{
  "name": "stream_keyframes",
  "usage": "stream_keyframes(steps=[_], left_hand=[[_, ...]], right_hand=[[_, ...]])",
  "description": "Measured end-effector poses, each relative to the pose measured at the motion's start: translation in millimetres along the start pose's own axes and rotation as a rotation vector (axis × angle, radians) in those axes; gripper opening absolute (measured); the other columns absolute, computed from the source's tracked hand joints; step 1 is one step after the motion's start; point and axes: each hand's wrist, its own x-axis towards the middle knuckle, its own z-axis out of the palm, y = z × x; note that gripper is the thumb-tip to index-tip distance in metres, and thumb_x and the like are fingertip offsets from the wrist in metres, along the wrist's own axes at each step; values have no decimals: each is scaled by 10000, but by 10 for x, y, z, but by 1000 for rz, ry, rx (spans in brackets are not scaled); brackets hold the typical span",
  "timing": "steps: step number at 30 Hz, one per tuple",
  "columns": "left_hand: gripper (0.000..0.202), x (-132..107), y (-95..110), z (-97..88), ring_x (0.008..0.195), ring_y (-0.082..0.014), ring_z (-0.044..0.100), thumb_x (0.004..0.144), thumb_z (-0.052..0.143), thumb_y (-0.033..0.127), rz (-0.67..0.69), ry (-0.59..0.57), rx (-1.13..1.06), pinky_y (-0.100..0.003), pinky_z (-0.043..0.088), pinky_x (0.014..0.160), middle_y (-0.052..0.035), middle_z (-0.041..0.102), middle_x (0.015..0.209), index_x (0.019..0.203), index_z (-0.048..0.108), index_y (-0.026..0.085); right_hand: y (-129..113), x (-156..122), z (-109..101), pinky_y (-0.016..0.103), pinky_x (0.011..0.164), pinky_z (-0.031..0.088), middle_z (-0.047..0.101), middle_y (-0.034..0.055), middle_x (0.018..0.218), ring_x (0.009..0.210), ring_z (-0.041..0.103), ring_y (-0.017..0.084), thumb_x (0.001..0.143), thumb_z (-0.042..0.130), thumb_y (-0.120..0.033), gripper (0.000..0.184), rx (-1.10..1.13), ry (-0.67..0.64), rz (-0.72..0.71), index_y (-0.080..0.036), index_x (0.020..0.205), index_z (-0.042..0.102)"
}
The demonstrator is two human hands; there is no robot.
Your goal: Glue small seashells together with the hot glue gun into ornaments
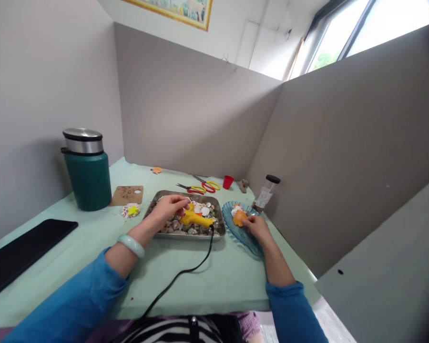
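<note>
My left arm reaches forward from its blue sleeve, a pale bangle (130,244) on the wrist, and my left hand (169,207) hovers palm-down over the metal tray (186,235) of mixed shells. Its fingers are curled around the back end of the yellow glue gun (197,219), which lies low across the shells with its nozzle pointing right. The gun's black cord (186,271) trails back over the table (93,247) toward me.

My right arm comes in at a slant from the lower right. My right hand (256,225) rests over the blue glass dish (243,238) just beside the tray, its fingertips pinched on an orange shell (239,217) held above the dish.

Behind the tray lie 2 pairs of scissors (200,187) and a red cup (228,181). A green flask (87,171) stands to the far left.
</note>
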Motion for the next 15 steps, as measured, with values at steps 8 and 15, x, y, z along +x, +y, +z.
stream_keyframes(steps=[8, 15], left_hand=[[405, -39, 42, 17, 557, -107, 518, 591, 745, 492, 9, -4, 15, -245, 443, 555, -42, 650, 720, 740, 661, 124], [390, -26, 24, 10, 554, -108, 521, 618, 736, 485, 21, -29, 19, -244, 446, 549, -44, 656, 733, 753, 667, 126]], right_hand=[[-215, -164, -83, 337, 746, 451, 680, 113, 992, 944, 631, 275, 784, 545, -605, 464, -488, -98, 165, -196, 974, 653], [-347, -230, -34, 314, 712, 445, 693, 144, 943, 900, 646, 270, 868, 432, -586, 496, -507, -117, 83, -166, 923, 690]])
